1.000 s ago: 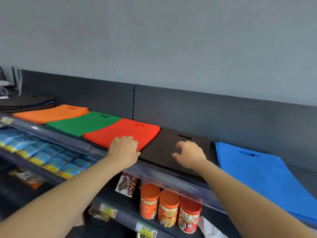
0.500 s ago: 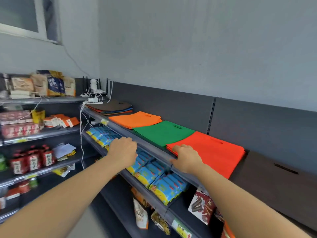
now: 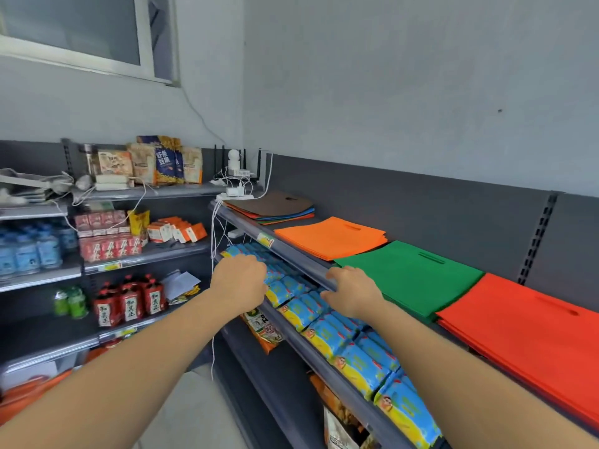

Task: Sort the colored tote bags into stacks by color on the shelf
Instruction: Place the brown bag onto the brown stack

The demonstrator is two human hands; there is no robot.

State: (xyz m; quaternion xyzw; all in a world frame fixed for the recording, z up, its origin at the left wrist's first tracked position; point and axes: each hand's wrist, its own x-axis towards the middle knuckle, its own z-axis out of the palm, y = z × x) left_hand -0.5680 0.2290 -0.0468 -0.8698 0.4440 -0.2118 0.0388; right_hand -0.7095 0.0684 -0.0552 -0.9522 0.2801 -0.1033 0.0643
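- The unsorted pile of flat non-woven tote bags (image 3: 269,206), brown on top, lies at the far end of the dark grey metal top shelf (image 3: 293,255), beside some white plugs and cables.
- These bags look light, thin and floppy. One lifted by a corner would probably sag, and the matte cloth may drag the bag beneath along with it. They are not fragile.
- The best hold is likely a pinch on the near edge with both hands, or on the cut-out handle slot, peeling off one layer at a time.
- The left hand (image 3: 240,280) hangs in front of the shelf with its fingers clenched on nothing.
- The right hand (image 3: 354,292) is at the shelf's front rail, fingers loosely bent and grasping nothing. Whether it touches the rail is unclear.
- Count: three sorted stacks in a row, namely the orange stack (image 3: 331,236), the green stack (image 3: 409,274) and the red stack (image 3: 525,332), plus the one mixed pile. Blue, green and orange edges show in the mixed pile. The number of bags per stack cannot be counted.
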